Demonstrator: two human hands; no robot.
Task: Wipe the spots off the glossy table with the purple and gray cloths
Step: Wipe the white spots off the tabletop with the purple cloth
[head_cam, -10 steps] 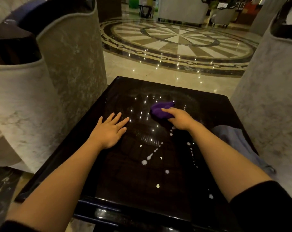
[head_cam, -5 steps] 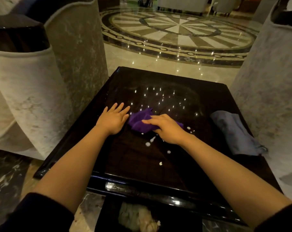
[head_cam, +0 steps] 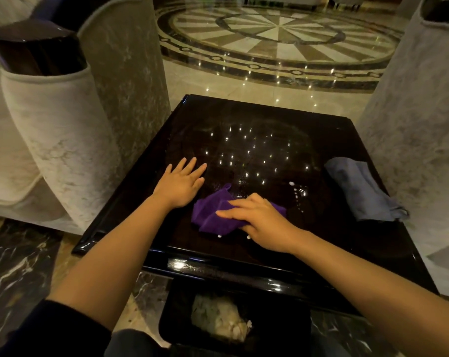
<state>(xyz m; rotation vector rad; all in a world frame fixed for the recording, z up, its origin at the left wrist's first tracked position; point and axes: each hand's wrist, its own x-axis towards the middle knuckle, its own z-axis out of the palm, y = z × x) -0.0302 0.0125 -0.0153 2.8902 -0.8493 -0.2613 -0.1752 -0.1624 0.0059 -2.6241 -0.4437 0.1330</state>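
Near table (head_cam: 360, 258) front: right hand (head_cam: 263, 222) pressing purple cloth (head_cam: 213, 215) flat, left hand (head_cam: 181, 184) spread, bracing. Sweep firmly through white spots (head_cam: 294, 193) next.

Dim warm light, tabletop (head_cam: 244, 119) glare, warped edges

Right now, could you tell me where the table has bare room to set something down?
Free: the far half of the table, beyond the left hand and gray cloth. Crowded: the near middle, with the right hand on the purple cloth and white spots.
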